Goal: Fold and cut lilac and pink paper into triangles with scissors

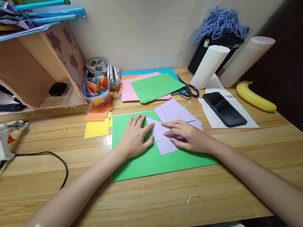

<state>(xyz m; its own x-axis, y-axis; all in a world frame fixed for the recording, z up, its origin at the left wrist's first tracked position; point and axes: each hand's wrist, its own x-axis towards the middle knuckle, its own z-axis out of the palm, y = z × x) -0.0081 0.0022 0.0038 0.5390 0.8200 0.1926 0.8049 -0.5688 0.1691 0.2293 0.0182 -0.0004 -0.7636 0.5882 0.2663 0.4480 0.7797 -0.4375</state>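
A large green sheet (148, 165) lies flat on the wooden table, with several lavender paper pieces (174, 110) on its right half. My left hand (135, 136) rests on the green sheet, fingers spread, its thumb and index finger reaching to the left edge of a creased lavender piece (168, 147). My right hand (187, 136) lies over the same piece from the right, fingers stretched out and touching it. Part of that piece and of the lavender pieces behind it is hidden under my right hand.
Behind lie a stack of coloured paper (158, 86) and black scissors (189, 90). To the right are a phone (224, 109), a banana (255, 97) and a white paper roll (210, 67). A glue gun (0, 140) with a looping cable stands left, near orange (96, 112) and yellow paper (97, 128).
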